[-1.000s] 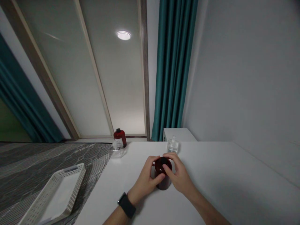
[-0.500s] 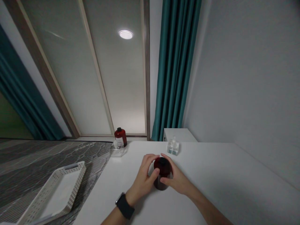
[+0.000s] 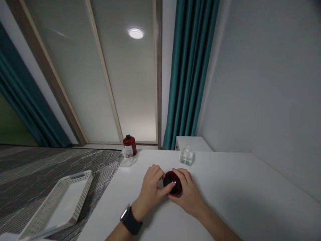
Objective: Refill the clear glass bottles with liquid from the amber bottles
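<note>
A frosted-glass sliding door (image 3: 135,83) stands beyond a white table (image 3: 238,201), with a teal curtain (image 3: 190,73) beside it. A white perforated plastic basket (image 3: 82,198) lies to the left of the table. Over the tabletop, the person's right hand (image 3: 189,195) cups the right side of a dark red bottle (image 3: 178,186), thumb low on the near side and fingers over the far side. The left hand (image 3: 151,189) holds it from the left in a narrow grip, thumb across the shoulder and fingers curled at the edge. The bottle thus sits between both palms, tilted, its black cap toward the left fingers; whether its base touches the table cannot be told. A second red bottle (image 3: 131,142) stands upright at the far left corner, its white label (image 3: 128,150) printed too small to read. A clear glass bottle (image 3: 186,157) stands near the far edge. The left wrist wears a black-strapped smartwatch (image 3: 131,221)
</note>
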### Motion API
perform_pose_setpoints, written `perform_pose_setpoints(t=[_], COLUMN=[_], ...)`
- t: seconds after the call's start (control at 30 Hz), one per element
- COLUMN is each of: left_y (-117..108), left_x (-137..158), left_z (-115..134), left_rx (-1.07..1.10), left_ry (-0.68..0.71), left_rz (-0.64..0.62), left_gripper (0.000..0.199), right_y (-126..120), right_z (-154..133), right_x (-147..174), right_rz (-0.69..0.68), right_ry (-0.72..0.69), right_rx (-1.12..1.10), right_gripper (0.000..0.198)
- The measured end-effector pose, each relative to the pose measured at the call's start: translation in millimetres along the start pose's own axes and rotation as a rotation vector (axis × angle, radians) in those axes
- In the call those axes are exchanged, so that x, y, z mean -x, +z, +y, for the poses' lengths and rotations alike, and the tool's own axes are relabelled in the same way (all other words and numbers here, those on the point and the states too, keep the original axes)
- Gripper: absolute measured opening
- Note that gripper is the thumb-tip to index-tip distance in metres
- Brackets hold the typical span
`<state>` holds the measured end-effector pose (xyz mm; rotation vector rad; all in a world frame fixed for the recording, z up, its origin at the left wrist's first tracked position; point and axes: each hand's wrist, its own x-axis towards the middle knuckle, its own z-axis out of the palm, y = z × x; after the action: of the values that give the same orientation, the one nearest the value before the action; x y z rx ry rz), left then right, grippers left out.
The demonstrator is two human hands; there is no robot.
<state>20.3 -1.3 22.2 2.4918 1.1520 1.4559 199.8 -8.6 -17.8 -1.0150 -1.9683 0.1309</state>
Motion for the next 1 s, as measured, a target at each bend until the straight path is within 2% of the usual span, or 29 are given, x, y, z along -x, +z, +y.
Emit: perform_pose_setpoints(t=[0.1,0.27,0.43,0.6,0.73,0.87,1.0], left_y=[-0.9,-2.4,-1.4,-0.6,-0.9,-1.1,-2.4], left_x=[-0.2,2.1,3.1,2.2,2.0,1.3,1.0], left_z=[-2.1,-1.4,-1.7,-3.5,-4.0,-5.4,-6.9], left_rx=[-0.072,-0.069,-0.078,-0.204,-0.308,-0.342,-0.272], left_ry=[0.05,0.046,0.024,0.065,0.097,0.123,0.174], left_rz=[-0.1,-0.183,-0.188,-0.176,-0.188,-0.206,-0.246], left_gripper=[0.034,0.028,0.022,0.019,0.025,0.03,0.033], right_y=[-4.9,-16.3,-21.2,-15.6,-13.0,-14.7,-20.2], right_z=[3.1,1.5,-0.3,3.8,5.7,4.4,1.4], right_x=[-2.4,-8.8,-9.8,-6.1,-6.2,-8.4,-10.4], right_rz=[-0.027,-0.163,-0.226,-0.172,-0.137,-0.184,-0.26], right_ry=[-0.013,0.068,0.09,-0.013,-0.101,-0.11,-0.068], right_rx=[0.02,-0.055,-0.073,-0.019,0.012,0.013,-0.022], right_gripper=[0.089,0.086,0.087,0.088,0.084,0.085,0.085])
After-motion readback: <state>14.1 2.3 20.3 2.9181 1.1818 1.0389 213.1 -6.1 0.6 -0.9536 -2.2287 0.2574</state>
